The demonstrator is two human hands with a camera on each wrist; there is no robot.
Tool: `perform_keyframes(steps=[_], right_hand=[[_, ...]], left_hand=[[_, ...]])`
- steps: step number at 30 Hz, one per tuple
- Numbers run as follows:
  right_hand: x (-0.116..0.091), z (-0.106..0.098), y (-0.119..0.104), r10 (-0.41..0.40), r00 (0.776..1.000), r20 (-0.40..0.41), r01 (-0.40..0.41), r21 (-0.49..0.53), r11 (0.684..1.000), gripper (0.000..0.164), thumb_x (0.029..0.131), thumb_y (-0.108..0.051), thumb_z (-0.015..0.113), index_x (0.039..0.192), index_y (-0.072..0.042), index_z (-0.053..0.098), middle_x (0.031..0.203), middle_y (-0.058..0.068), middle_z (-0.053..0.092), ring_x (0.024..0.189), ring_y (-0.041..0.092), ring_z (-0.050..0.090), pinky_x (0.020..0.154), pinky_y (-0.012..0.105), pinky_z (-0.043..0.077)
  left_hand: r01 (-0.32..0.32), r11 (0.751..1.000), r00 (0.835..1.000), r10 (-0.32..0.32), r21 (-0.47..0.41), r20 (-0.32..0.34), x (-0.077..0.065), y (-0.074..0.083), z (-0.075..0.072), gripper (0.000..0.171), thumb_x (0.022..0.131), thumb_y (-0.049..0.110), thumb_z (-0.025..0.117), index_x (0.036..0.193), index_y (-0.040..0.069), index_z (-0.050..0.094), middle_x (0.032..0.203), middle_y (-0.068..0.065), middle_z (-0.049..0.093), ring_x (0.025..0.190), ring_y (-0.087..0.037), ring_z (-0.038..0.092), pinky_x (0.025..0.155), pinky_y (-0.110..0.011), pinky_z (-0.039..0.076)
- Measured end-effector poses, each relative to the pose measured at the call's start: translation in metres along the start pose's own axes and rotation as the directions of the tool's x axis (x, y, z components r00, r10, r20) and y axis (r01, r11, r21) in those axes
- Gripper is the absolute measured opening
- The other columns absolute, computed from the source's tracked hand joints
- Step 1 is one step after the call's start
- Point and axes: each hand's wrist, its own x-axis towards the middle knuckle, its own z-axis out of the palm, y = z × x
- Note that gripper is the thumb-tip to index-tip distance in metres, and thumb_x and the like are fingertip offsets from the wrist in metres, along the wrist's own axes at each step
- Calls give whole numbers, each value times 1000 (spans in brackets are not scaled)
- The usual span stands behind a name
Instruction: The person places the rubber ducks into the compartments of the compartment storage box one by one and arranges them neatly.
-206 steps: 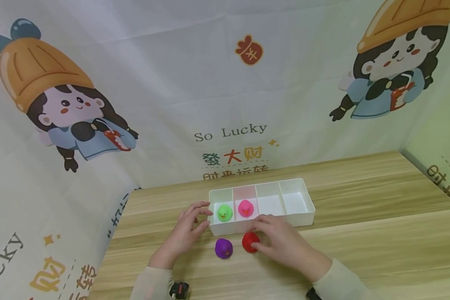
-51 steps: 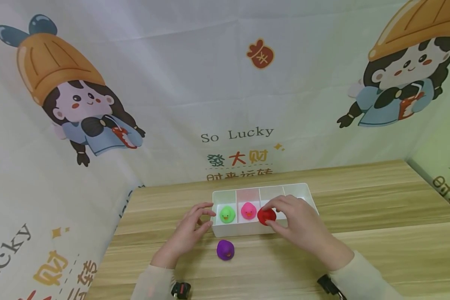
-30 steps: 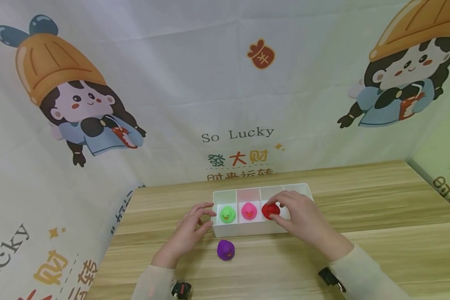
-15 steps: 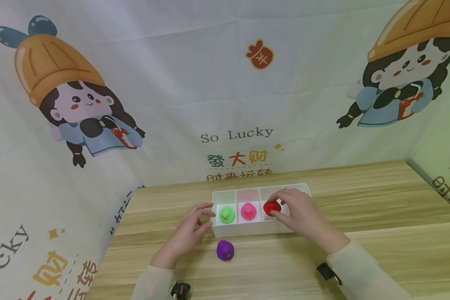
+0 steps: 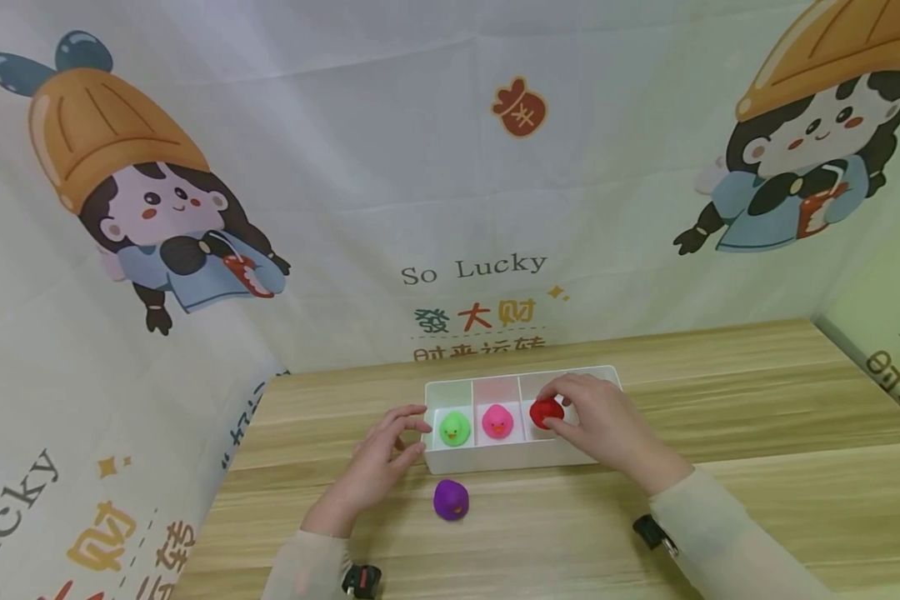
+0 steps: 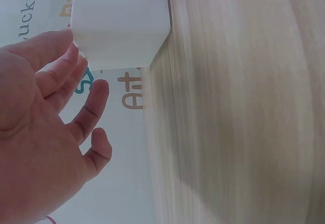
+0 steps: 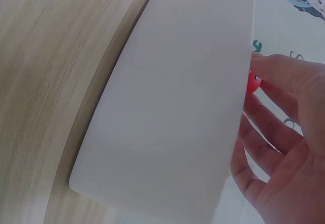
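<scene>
A white box [image 5: 487, 457] with compartments in a row stands on the table. My right hand [image 5: 611, 425] pinches a red rubber duck [image 5: 546, 414] between thumb and fingers inside the third compartment from the left. In the right wrist view the box's wall hides most of that red duck [image 7: 253, 82]. A green rubber duck [image 5: 454, 429] sits in the leftmost compartment and a pink rubber duck [image 5: 497, 422] in the second. My left hand [image 5: 378, 458], fingers loosely bent, has its fingertips at the box's left end. A purple rubber duck [image 5: 451, 500] lies on the table before the box.
The wooden table [image 5: 720, 392] extends to both sides of the box. A printed cloth [image 5: 345, 208] hangs close behind the table and along its sides. My right hand partly covers the rightmost compartment.
The red duck, first on the table under my right hand, has been carried over the box's front wall into the third compartment, then a little farther back. My left hand stays at the box's left end.
</scene>
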Motion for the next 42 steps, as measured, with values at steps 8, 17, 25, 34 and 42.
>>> perform_keyframes(steps=[8,17,25,34,42], right_hand=[[6,3,3,20,998,51,-20,-7,1000,19,85,-17,86,101,-17,76,95,-6,75,88,20,66,81,36,55],[14,6,7,30,996,82,-29,-16,999,19,83,-14,86,99,-17,76,93,-5,75,88,21,67,82,37,53],[18,8,7,61,990,124,-56,-44,997,19,84,-16,85,100,-19,75,96,-6,76,93,21,68,96,53,44],[20,12,9,90,986,139,-82,-63,995,20,83,-17,86,100,-19,75,97,-5,76,95,20,68,98,58,41],[24,16,11,100,980,170,-89,-71,993,18,84,-18,86,98,-19,74,95,-6,75,94,17,67,100,61,39]], left_hand=[[-5,1000,1000,5,-1,-7,0,-2,1,16,99,9,66,115,14,68,153,-1,53,97,-14,54,95,-47,36],[-12,1000,1000,12,-2,-10,0,-2,0,17,99,8,65,115,12,67,153,-3,53,97,-15,55,93,-46,36],[-2,1000,1000,2,-6,-4,0,-1,0,17,100,9,65,116,14,67,154,-3,52,97,-14,54,97,-53,34],[5,1000,1000,-5,-17,-4,1,-1,1,17,100,8,65,116,14,68,154,-2,52,100,-20,56,98,-53,33],[6,1000,1000,-6,-20,-3,0,-1,1,18,100,8,65,117,14,67,154,-2,52,99,-19,56,98,-55,34]])
